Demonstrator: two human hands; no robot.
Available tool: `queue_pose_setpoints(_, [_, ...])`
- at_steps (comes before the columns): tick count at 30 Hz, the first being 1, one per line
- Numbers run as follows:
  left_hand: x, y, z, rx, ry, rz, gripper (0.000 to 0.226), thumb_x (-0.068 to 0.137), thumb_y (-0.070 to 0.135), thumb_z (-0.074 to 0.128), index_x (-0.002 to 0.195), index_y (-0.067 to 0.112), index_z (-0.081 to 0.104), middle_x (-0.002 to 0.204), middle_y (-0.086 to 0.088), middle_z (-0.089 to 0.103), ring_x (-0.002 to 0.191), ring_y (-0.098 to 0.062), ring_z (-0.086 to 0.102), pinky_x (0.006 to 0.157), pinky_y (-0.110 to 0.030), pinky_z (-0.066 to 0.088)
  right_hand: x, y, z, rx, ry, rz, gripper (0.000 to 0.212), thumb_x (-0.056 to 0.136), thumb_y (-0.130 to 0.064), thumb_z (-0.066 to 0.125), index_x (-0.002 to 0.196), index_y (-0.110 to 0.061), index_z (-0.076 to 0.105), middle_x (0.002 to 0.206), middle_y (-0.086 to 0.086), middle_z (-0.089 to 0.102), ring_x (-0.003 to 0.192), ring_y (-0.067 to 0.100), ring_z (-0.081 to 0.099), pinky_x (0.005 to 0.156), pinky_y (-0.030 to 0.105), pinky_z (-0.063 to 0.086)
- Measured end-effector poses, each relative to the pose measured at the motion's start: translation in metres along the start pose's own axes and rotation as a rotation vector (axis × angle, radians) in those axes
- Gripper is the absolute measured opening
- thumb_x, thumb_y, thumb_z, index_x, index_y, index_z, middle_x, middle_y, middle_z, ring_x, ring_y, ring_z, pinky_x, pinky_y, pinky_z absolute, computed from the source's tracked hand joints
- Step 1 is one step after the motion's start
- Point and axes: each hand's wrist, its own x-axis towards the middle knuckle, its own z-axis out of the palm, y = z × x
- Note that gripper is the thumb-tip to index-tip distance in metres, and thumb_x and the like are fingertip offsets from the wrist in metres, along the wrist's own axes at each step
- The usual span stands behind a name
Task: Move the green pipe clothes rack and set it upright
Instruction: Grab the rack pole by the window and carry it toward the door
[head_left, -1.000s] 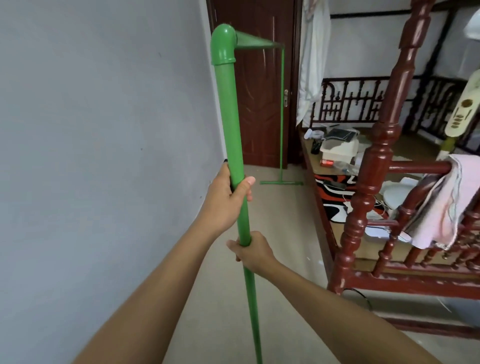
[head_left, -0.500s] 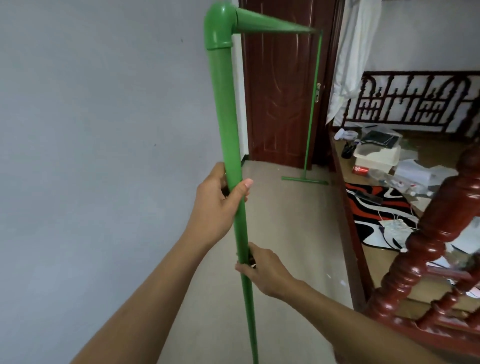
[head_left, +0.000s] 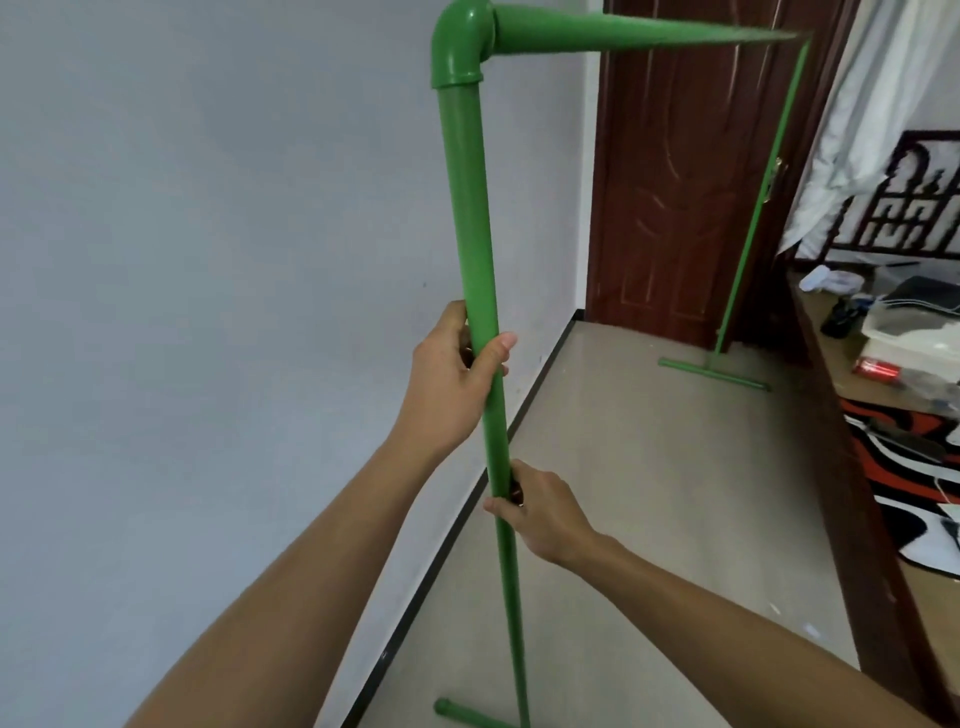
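The green pipe clothes rack (head_left: 467, 208) stands upright along the grey wall. Its near post rises in front of me to an elbow joint, and the top bar runs away to a far post by the door. The near foot bar (head_left: 467, 716) shows at the bottom edge; the far foot bar (head_left: 714, 373) lies on the floor. My left hand (head_left: 452, 384) is wrapped around the near post at mid height. My right hand (head_left: 540, 512) grips the same post lower down.
A grey wall (head_left: 208, 312) with a dark skirting strip runs close on the left. A dark red door (head_left: 675, 182) closes the far end. On the right a wooden bed frame (head_left: 852, 493) holds clutter and a red, black and white mat. Beige floor lies between.
The view has swung left and down, so the carved bedpost has left the frame and the near foot bar has come into sight. Both hands keep their hold on the post.
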Motion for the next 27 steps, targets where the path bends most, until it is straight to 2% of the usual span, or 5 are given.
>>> queue_pose_setpoints(9, [0.074, -0.065, -0.066, 0.039, 0.028, -0.040, 0.030, 0.093, 0.029, 0.053, 0.113, 0.008, 0.050, 0.095, -0.019, 0.068, 0.084, -0.025, 0.071, 0.080, -0.043, 0.059, 0.100, -0.046, 0.054, -0.025, 0.027, 0.003, 0.028, 0.086, -0.041, 0.064, 0.098, -0.016, 0.057, 0.087, 0.006, 0.070, 0.077, 0.023, 0.067, 0.072, 0.036, 0.056])
queue_pose_setpoints(15, [0.101, -0.091, -0.088, 0.058, 0.093, -0.062, 0.028, 0.094, 0.028, 0.050, 0.113, 0.008, 0.049, 0.096, -0.017, 0.068, 0.085, -0.025, 0.070, 0.081, -0.043, 0.058, 0.143, -0.063, 0.073, -0.014, -0.020, -0.016, 0.031, 0.086, -0.041, 0.064, 0.102, -0.016, 0.055, 0.092, 0.006, 0.071, 0.083, 0.024, 0.067, 0.078, 0.040, 0.057])
queue_pose_setpoints(22, [0.097, -0.117, -0.082, 0.069, 0.128, -0.119, 0.023, 0.095, 0.028, 0.049, 0.111, 0.012, 0.047, 0.084, -0.007, 0.065, 0.083, -0.024, 0.069, 0.081, -0.041, 0.058, 0.161, -0.064, 0.078, -0.026, -0.126, -0.047, 0.033, 0.089, -0.045, 0.058, 0.104, -0.017, 0.053, 0.092, 0.008, 0.071, 0.081, 0.027, 0.067, 0.079, 0.044, 0.057])
queue_pose_setpoints(27, [0.085, -0.128, -0.061, 0.122, 0.277, -0.178, 0.017, 0.095, 0.032, 0.048, 0.105, 0.018, 0.048, 0.087, -0.008, 0.066, 0.087, -0.025, 0.068, 0.078, -0.037, 0.056, 0.148, -0.024, 0.051, 0.062, -0.296, -0.022, 0.040, 0.088, -0.040, 0.062, 0.122, -0.022, 0.054, 0.119, 0.003, 0.064, 0.099, 0.020, 0.065, 0.088, 0.038, 0.056])
